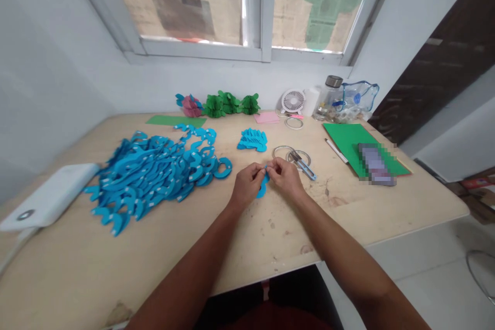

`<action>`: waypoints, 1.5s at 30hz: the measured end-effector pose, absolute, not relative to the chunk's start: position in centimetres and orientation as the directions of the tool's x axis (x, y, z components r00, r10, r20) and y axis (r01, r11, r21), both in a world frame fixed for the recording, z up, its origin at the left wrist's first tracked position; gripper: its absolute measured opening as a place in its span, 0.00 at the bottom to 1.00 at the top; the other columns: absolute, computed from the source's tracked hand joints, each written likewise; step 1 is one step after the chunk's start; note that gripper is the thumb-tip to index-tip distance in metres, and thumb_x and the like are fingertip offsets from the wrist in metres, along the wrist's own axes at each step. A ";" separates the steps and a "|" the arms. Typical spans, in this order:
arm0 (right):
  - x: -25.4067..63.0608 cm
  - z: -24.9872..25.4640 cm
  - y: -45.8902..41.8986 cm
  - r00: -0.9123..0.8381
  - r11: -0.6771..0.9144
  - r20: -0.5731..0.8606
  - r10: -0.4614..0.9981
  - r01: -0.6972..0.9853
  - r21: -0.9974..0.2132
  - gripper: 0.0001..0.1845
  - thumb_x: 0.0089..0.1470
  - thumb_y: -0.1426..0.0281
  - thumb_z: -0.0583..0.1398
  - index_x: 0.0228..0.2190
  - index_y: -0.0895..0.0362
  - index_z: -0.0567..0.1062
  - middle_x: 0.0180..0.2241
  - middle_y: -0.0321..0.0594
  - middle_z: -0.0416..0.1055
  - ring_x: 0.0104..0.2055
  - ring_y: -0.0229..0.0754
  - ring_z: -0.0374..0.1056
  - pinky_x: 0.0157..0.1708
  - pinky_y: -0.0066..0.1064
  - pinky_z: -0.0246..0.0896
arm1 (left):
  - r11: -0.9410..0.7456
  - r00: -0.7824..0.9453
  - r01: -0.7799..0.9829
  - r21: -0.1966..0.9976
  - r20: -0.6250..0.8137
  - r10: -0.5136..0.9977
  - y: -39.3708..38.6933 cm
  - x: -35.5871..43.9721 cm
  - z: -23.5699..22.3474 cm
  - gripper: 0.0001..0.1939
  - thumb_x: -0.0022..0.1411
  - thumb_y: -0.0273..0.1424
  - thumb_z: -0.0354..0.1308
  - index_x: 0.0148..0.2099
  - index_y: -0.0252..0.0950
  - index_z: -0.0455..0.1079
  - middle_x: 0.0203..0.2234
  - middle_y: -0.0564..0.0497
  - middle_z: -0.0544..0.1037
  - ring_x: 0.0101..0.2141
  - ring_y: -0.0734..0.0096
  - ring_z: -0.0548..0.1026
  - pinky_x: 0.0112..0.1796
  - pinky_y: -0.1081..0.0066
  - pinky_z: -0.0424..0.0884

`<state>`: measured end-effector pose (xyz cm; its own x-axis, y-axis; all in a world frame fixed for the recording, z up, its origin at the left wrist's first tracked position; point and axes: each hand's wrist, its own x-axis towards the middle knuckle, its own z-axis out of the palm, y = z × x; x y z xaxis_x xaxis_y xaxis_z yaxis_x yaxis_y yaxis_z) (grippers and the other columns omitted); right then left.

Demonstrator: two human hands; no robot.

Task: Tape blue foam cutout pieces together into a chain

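Note:
My left hand [248,181] and my right hand [285,178] meet over the middle of the table, fingertips pinched close together. Between them is a curved blue paper piece [262,189], its lower end hanging below the fingers. Both hands grip its upper part, which the fingers mostly hide. Left of my hands spreads a large heap of blue paper pieces [150,170], many marked with small white patches. A smaller group of blue cut pieces [252,139] lies just beyond my hands. Close to my right hand a blue-handled cutter [305,166] rests across rolls of tape [284,152].
A white power bank [50,196] with a cable lies at the left. Green paper [348,139], a pen [336,151] and a blurred phone [375,163] are at the right. Along the wall stand green paper shapes [231,102], a small fan [293,101] and a glass bottle [328,98].

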<state>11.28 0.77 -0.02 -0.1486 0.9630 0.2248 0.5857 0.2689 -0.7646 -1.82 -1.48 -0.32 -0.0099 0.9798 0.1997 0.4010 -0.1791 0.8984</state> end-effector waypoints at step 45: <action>19.0 1.3 4.3 0.448 0.112 -0.159 0.880 -0.519 -0.847 0.11 0.43 0.63 0.60 0.26 0.55 0.64 0.19 0.27 0.64 0.13 0.27 0.53 0.10 0.21 0.46 | -0.413 0.327 0.884 0.220 0.341 0.881 0.7 3.4 0.5 0.11 0.56 0.27 0.50 0.41 0.37 0.69 0.39 0.42 0.74 0.43 0.54 0.66 0.41 0.58 0.59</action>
